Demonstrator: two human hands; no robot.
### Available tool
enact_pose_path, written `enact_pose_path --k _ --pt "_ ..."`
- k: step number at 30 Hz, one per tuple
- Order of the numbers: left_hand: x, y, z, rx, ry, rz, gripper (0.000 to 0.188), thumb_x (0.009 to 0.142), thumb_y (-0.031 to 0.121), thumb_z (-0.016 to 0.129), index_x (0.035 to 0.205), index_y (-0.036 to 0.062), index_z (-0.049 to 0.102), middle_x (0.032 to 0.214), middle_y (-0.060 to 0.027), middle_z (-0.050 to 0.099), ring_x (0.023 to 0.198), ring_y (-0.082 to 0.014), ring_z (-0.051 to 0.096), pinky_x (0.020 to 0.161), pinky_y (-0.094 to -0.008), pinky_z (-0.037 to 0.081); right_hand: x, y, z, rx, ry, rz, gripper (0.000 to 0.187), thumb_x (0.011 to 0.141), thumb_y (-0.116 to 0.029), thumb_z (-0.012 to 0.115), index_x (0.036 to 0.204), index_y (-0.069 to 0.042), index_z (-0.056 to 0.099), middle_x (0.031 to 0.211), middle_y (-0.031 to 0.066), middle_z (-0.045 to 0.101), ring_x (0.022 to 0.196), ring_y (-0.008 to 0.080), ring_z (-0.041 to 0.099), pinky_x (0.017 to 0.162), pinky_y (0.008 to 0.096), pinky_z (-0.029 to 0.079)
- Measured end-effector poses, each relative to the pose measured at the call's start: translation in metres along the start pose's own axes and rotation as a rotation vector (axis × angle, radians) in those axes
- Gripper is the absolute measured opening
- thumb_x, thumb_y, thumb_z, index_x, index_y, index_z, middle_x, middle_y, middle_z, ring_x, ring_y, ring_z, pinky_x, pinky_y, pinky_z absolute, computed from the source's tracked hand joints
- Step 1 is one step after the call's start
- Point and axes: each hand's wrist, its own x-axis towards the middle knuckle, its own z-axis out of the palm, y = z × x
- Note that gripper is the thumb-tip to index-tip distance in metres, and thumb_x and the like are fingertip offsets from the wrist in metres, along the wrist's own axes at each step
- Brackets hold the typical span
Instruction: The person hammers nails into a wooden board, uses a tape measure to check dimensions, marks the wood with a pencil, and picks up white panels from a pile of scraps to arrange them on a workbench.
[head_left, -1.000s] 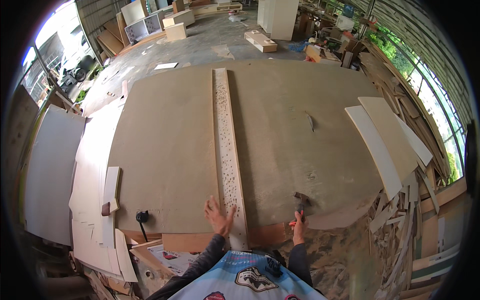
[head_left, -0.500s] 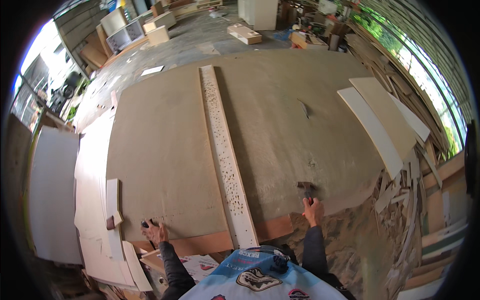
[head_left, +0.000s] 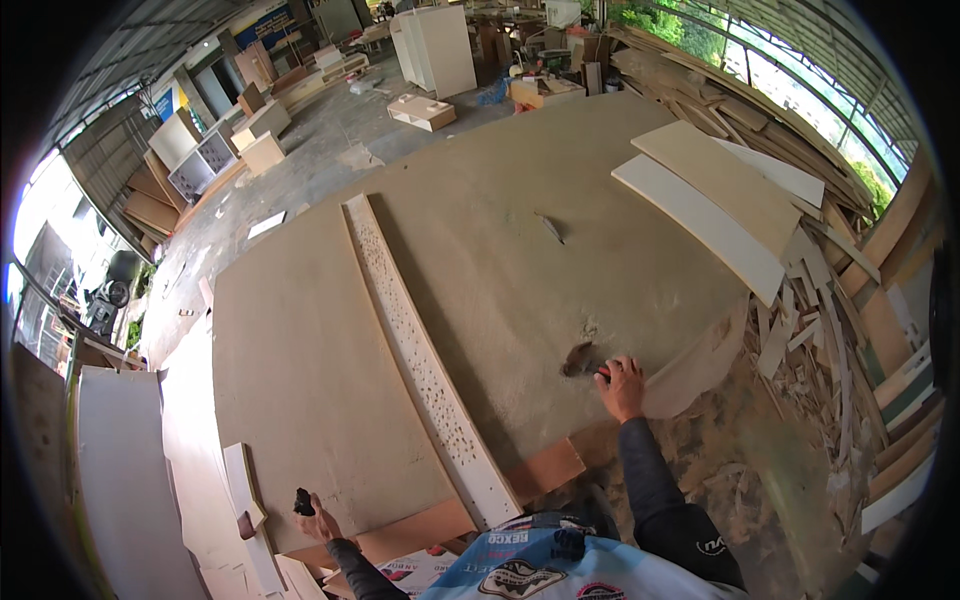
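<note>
- Left hand gripped a small black tool at the near-left corner of the desk; a loose hold could have dropped it over the edge.
- Right hand curled around the hammer, inside the near edge, towards the right; careless lifting could have dented the surface.
- The holed white strip ran from near edge to far, touched by neither hand; a bump could have skewed it.
</note>
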Motion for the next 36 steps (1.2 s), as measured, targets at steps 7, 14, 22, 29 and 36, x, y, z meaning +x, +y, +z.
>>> enact_pose_path --k 7,14,22,29,36 --pt "-0.172 0.205 0.014 -0.858 -0.517 0.000 0.037 0.079 0.019 0.079 0.105 -0.0011 0.062 0.084 -0.0059 0.066 0.080 -0.0103 0.060 0.071 -0.0254 0.048 0.007 -0.063 -0.024 0.707 -0.046 -0.463 0.084 0.081 -0.054 0.067 0.141 -0.001 0.040 0.136 0.0254 0.042 0.129 0.0428 0.039 0.107 0.0469 0.035" --pt "-0.351 0.337 0.035 -0.431 -1.281 0.226 0.054 0.065 0.023 0.086 0.106 -0.0026 0.063 0.094 -0.0070 0.067 0.083 -0.0124 0.061 0.074 -0.0272 0.050 0.006 -0.034 -0.099 1.102 -0.748 -0.751 0.081 0.077 -0.030 0.077 0.141 -0.001 0.036 0.137 0.0236 0.046 0.125 0.0378 0.049 0.102 0.0430 0.043" --pt "-0.457 0.369 0.065 -0.685 -1.280 -0.251 0.049 0.081 0.031 0.076 0.111 -0.0060 0.061 0.094 -0.0076 0.065 0.081 -0.0137 0.059 0.072 -0.0263 0.047 -0.019 0.057 -0.095 1.266 -0.519 -0.237 0.071 0.077 -0.023 0.078 0.134 -0.001 0.043 0.121 0.0190 0.057 0.110 0.0337 0.058 0.096 0.0405 0.046" --pt "-0.447 0.398 0.096 -0.628 -1.293 -0.199 0.036 0.088 0.026 0.070 0.112 -0.0006 0.061 0.101 -0.0060 0.063 0.087 -0.0124 0.059 0.072 -0.0261 0.047 0.039 0.067 -0.082 0.911 -0.393 -0.561 0.060 0.079 -0.028 0.075 0.126 -0.002 0.049 0.112 0.0190 0.058 0.103 0.0368 0.058 0.089 0.0436 0.048" --pt "-0.404 0.459 0.161 -0.628 -1.293 0.309 0.033 0.080 0.008 0.075 0.111 0.0040 0.063 0.090 -0.0032 0.063 0.083 -0.0114 0.061 0.075 -0.0257 0.049 0.112 0.082 -0.061 0.714 -0.356 -0.544 0.047 0.076 -0.037 0.074 0.105 -0.003 0.057 0.096 0.0172 0.063 0.090 0.0358 0.062 0.080 0.0443 0.051"
